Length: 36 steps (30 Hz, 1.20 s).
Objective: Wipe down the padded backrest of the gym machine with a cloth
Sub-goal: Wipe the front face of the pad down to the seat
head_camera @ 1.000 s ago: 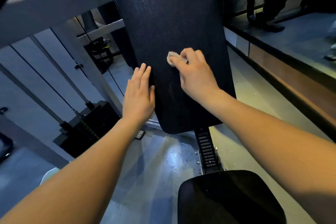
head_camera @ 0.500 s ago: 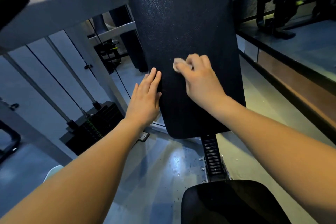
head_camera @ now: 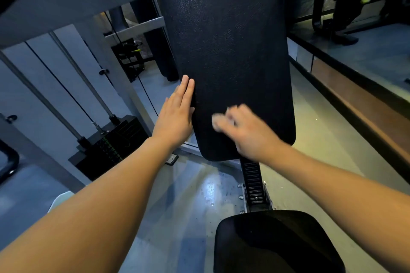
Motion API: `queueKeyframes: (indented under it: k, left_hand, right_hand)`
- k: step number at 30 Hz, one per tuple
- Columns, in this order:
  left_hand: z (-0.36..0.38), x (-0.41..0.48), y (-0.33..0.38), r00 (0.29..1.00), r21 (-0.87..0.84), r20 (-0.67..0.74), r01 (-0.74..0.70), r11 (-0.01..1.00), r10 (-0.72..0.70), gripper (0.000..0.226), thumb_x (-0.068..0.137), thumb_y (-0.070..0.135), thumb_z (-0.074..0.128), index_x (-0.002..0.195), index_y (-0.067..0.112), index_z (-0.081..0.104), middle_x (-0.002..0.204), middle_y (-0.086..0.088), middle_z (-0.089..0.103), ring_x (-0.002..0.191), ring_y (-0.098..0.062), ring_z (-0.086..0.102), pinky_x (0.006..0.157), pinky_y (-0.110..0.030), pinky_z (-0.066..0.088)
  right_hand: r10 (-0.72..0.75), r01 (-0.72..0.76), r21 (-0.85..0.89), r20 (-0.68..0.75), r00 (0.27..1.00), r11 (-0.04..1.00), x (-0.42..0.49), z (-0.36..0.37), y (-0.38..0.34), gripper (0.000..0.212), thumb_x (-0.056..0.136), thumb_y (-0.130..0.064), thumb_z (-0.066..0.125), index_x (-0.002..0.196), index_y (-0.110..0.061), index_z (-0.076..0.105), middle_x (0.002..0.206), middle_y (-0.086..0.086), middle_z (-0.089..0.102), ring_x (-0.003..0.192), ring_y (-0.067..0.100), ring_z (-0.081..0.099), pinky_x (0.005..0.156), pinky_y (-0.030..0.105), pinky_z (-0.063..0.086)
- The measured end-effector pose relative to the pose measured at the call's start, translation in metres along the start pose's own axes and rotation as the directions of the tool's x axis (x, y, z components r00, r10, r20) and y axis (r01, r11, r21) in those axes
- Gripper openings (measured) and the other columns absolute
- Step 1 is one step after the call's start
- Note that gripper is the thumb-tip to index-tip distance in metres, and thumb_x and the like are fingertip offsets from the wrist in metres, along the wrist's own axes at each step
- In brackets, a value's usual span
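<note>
The black padded backrest [head_camera: 224,40] stands upright in the middle of the view. My right hand [head_camera: 250,133] is blurred and presses a small pale cloth [head_camera: 218,120] against the lower part of the pad; the fingers curl over the cloth and hide most of it. My left hand [head_camera: 176,115] lies flat with straight fingers against the pad's left edge, level with the cloth.
A black seat pad [head_camera: 273,241] sits at the bottom right, joined to a toothed adjustment rail [head_camera: 251,180]. A grey frame beam [head_camera: 73,2], cables and a black weight stack [head_camera: 108,142] stand to the left. A raised floor ledge [head_camera: 355,99] runs along the right.
My right hand has slid the cloth down the backrest toward its lower end. The left hand has stayed flat on the pad's left edge.
</note>
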State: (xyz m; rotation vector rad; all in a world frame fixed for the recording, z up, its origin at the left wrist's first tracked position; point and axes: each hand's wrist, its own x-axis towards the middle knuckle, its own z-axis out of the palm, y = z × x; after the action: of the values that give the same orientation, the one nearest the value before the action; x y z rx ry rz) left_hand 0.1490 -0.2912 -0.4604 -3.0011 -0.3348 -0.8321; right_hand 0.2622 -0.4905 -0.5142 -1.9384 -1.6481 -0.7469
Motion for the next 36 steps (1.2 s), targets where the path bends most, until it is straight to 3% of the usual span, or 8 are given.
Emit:
queueKeyframes:
  k: [3,6,13,16,20,25,31,36]
  left_hand:
    - [0.001,-0.005,0.002,0.997,-0.049,-0.063,0.035,0.998,-0.038,0.069,0.104,0.021,0.049,0.161,0.021,0.011,0.169,0.003,0.003,0.151,-0.021,0.02,0.121,-0.041,0.027]
    - [0.002,-0.015,0.002,0.975,-0.12,-0.119,0.171,0.978,-0.185,0.067,0.104,0.03,0.051,0.16,0.019,0.016,0.167,0.002,0.011,0.152,-0.015,0.014,0.119,-0.027,0.016]
    - [-0.001,-0.029,-0.014,0.969,-0.121,-0.033,0.238,0.964,-0.244,0.071,0.092,-0.003,0.045,0.156,0.02,0.025,0.159,-0.001,0.025,0.145,-0.021,0.022,0.118,-0.041,0.029]
    - [-0.001,-0.029,-0.011,0.957,-0.145,-0.024,0.284,0.948,-0.29,0.071,0.089,-0.006,0.042,0.154,0.019,0.029,0.155,0.0,0.028,0.142,-0.022,0.024,0.115,-0.041,0.032]
    - [0.0,-0.035,-0.013,0.971,-0.066,0.05,0.237,0.969,-0.234,0.073,0.086,-0.007,0.044,0.154,0.017,0.031,0.155,0.002,0.026,0.142,-0.022,0.022,0.11,-0.04,0.038]
    - [0.002,-0.043,-0.026,0.951,-0.061,0.113,0.295,0.954,-0.287,0.072,0.087,-0.006,0.044,0.155,0.015,0.031,0.157,-0.002,0.025,0.143,-0.022,0.02,0.111,-0.035,0.033]
    - [-0.012,-0.047,-0.024,0.94,-0.154,0.174,0.321,0.934,-0.294,0.068,0.091,-0.003,0.041,0.155,0.019,0.032,0.155,0.002,0.026,0.143,-0.017,0.024,0.104,-0.024,0.03]
    - [-0.016,-0.046,-0.01,0.92,-0.318,0.204,0.386,0.866,-0.335,0.066,0.093,-0.005,0.037,0.154,0.022,0.035,0.147,-0.002,0.042,0.125,-0.013,0.049,0.102,-0.026,0.041]
  right_hand:
    - [0.154,-0.168,-0.048,-0.224,0.962,0.985,0.062,-0.019,0.011,0.04,0.088,0.002,0.047,0.121,-0.012,0.064,0.104,0.014,0.053,0.089,0.032,0.046,0.07,0.04,0.044]
    - [0.172,-0.185,-0.029,-0.255,0.952,0.982,0.085,-0.001,0.0,0.039,0.086,0.002,0.055,0.122,-0.008,0.065,0.104,0.014,0.057,0.089,0.032,0.05,0.072,0.039,0.045]
    - [-0.22,0.22,0.01,0.099,0.971,0.976,0.006,0.04,-0.022,0.039,0.085,0.003,0.046,0.12,-0.004,0.062,0.096,0.01,0.052,0.085,0.028,0.048,0.075,0.043,0.051]
    - [-0.083,0.082,-0.018,-0.043,0.996,0.996,0.05,0.018,-0.016,0.047,0.076,0.012,0.056,0.117,-0.011,0.063,0.096,0.01,0.049,0.084,0.026,0.042,0.062,0.037,0.041]
    - [0.055,-0.076,-0.092,-0.215,0.975,0.993,0.105,0.012,-0.012,0.041,0.084,0.005,0.05,0.12,-0.008,0.064,0.104,0.015,0.055,0.092,0.034,0.049,0.073,0.044,0.047]
    - [-0.105,0.098,-0.09,-0.076,0.992,0.991,0.053,0.048,-0.03,0.051,0.087,-0.002,0.03,0.127,-0.002,0.062,0.1,0.014,0.057,0.091,0.033,0.053,0.076,0.039,0.038]
    - [-0.343,0.354,-0.068,0.136,0.929,0.933,0.019,0.039,-0.022,0.033,0.082,0.002,0.068,0.114,-0.005,0.066,0.09,0.01,0.052,0.079,0.027,0.048,0.059,0.039,0.04]
    - [-0.098,0.091,-0.085,-0.087,0.991,0.992,0.061,0.023,-0.016,0.046,0.082,0.013,0.047,0.12,-0.006,0.064,0.098,0.015,0.053,0.086,0.031,0.045,0.076,0.044,0.046]
